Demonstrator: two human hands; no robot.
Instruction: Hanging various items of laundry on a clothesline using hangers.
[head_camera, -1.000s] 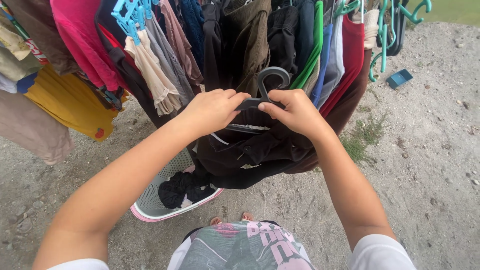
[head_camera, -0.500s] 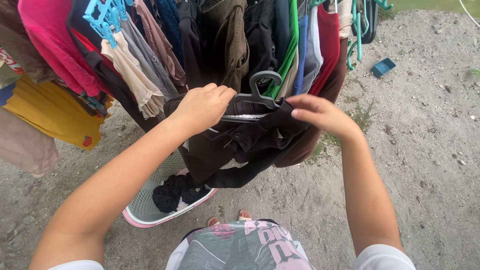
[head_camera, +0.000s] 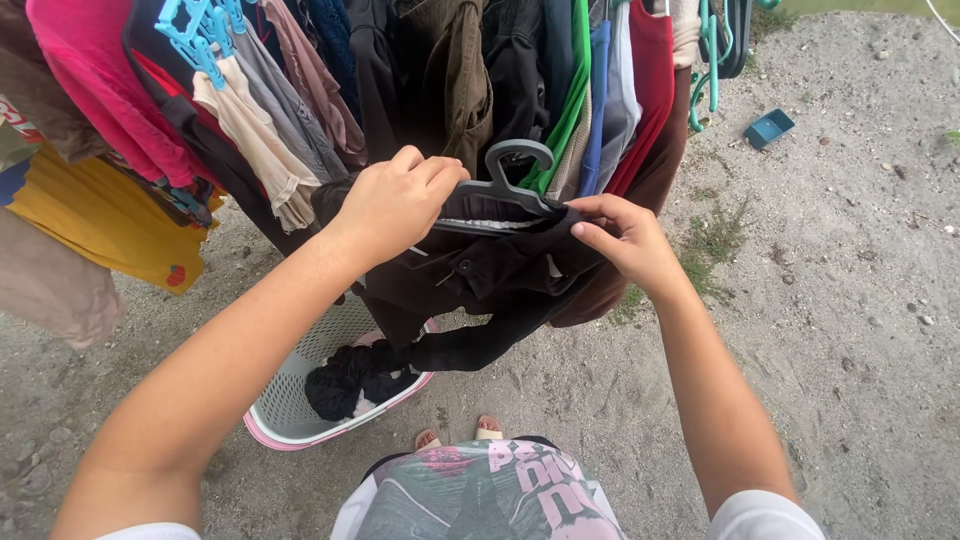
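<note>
Left hand (head_camera: 395, 200) closed on left end of grey hanger (head_camera: 510, 190); right hand (head_camera: 625, 240) pinching black garment (head_camera: 480, 275) at right end, chest-high before hung clothes (head_camera: 450, 80), above laundry basket (head_camera: 285, 420); keep hanger level, pull waistband evenly

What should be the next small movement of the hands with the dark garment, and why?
Probably the right hand should pull the black garment over its end of the grey plastic hanger. The left hand grips the other end, and the cloth hangs bunched and uneven.
</note>
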